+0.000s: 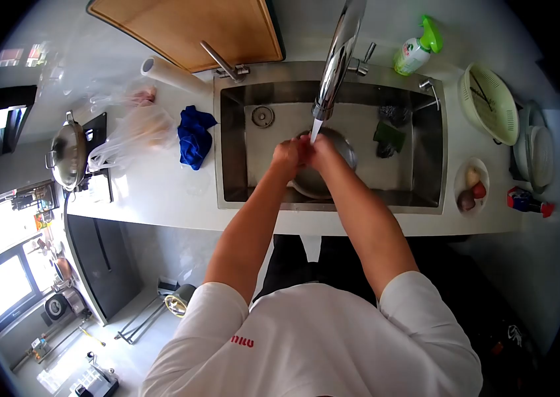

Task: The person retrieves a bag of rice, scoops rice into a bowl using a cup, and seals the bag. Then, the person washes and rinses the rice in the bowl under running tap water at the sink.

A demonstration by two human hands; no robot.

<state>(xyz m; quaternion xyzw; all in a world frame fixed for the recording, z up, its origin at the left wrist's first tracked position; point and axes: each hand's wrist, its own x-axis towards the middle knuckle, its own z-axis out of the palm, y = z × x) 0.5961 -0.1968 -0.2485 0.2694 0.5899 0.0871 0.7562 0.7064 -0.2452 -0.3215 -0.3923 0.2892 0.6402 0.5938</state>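
Note:
In the head view, my left hand (286, 156) and my right hand (322, 149) meet under the running water of the chrome faucet (335, 59). Their fingers are closed together around a small reddish thing (304, 151), mostly covered by the fingers, so I cannot make out its kind. Below them a round metal bowl or pan (344, 147) rests in the steel sink (429, 159), partly hidden by my hands and right forearm. A dark green sponge-like piece (390, 137) and dark crumpled scraps (394, 115) lie in the sink's right part.
Left of the sink are a blue cloth (195, 137), a plastic bag (136, 140) and a lidded pan (68, 152). A cutting board (194, 30) leans behind. To the right stand a spray bottle (418, 49), a green colander (488, 109) and a plate (470, 167) with vegetables.

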